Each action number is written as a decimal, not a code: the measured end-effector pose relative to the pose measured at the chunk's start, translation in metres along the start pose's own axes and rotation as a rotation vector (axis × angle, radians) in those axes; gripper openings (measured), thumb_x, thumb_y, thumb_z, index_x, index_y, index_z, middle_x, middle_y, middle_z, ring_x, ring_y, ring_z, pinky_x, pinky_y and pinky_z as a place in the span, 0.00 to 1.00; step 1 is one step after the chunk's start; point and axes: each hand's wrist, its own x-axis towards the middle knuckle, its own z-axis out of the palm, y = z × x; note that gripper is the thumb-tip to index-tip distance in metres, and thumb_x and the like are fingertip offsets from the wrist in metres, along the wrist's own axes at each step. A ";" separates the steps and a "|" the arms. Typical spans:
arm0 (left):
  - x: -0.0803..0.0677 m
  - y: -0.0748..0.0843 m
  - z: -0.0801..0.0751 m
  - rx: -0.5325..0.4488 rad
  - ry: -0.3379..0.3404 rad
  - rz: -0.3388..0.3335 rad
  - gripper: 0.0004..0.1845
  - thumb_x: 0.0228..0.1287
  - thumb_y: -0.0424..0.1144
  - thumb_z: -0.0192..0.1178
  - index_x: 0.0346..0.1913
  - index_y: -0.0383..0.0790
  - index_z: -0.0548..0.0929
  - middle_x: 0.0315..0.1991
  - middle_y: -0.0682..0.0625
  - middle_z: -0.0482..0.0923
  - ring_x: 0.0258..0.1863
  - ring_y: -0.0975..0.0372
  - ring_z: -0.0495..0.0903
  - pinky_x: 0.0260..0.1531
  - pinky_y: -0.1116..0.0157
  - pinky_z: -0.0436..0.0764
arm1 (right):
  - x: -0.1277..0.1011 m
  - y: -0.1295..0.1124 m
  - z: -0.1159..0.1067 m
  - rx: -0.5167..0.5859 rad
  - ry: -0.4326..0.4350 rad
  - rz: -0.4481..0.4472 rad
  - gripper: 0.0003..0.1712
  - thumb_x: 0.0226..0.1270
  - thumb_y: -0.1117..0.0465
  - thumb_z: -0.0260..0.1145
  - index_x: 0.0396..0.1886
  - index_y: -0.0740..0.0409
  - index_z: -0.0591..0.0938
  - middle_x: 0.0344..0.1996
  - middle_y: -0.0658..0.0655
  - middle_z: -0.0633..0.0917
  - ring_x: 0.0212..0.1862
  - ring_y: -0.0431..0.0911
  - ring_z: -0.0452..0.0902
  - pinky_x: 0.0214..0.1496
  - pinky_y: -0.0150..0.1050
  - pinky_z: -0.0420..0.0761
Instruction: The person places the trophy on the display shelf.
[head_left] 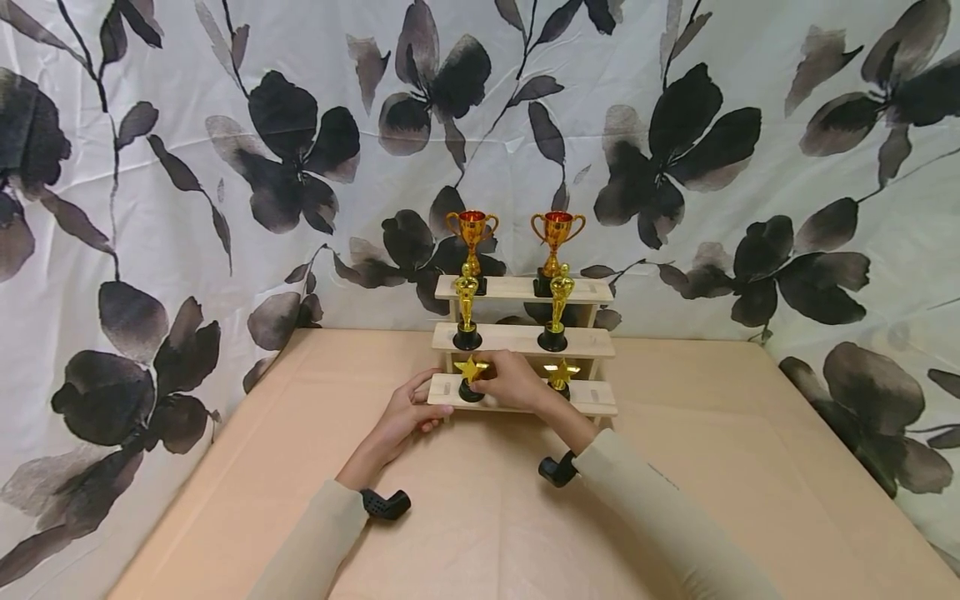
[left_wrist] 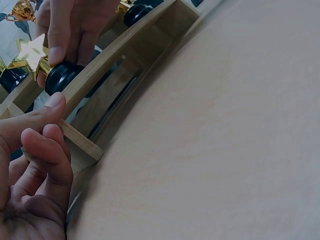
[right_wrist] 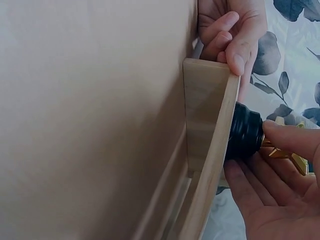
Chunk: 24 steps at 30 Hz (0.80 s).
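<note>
Head view: right hand [head_left: 510, 379] pinches star trophy [head_left: 470, 369] on bottom shelf [head_left: 517, 400]. Left hand [head_left: 408, 414] grips shelf's end beside it. No readable writing.

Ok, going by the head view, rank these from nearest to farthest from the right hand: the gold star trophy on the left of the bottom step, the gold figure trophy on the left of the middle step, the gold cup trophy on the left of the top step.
1. Gold star trophy: bottom step, in the right hand.
2. Gold figure trophy: middle step, just above.
3. Gold cup trophy: top step, at the back.
</note>
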 end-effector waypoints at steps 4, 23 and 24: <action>0.000 0.001 -0.001 0.006 -0.011 -0.007 0.48 0.63 0.27 0.70 0.82 0.40 0.56 0.41 0.51 0.87 0.23 0.67 0.76 0.22 0.74 0.74 | -0.008 0.002 0.005 0.064 0.045 0.034 0.28 0.63 0.63 0.76 0.63 0.63 0.82 0.56 0.60 0.87 0.56 0.51 0.85 0.63 0.49 0.82; 0.000 -0.001 0.001 -0.011 -0.004 -0.011 0.48 0.62 0.26 0.71 0.81 0.39 0.56 0.40 0.51 0.87 0.23 0.66 0.75 0.21 0.74 0.73 | -0.057 0.005 0.007 0.289 0.061 0.080 0.42 0.64 0.71 0.72 0.75 0.66 0.66 0.66 0.70 0.79 0.66 0.63 0.79 0.67 0.51 0.79; 0.000 0.000 0.001 -0.011 -0.005 -0.011 0.49 0.62 0.27 0.71 0.82 0.39 0.56 0.40 0.51 0.88 0.23 0.66 0.75 0.21 0.74 0.73 | -0.059 0.006 0.006 0.271 0.059 0.074 0.42 0.64 0.71 0.72 0.76 0.66 0.65 0.66 0.71 0.79 0.66 0.63 0.79 0.67 0.52 0.80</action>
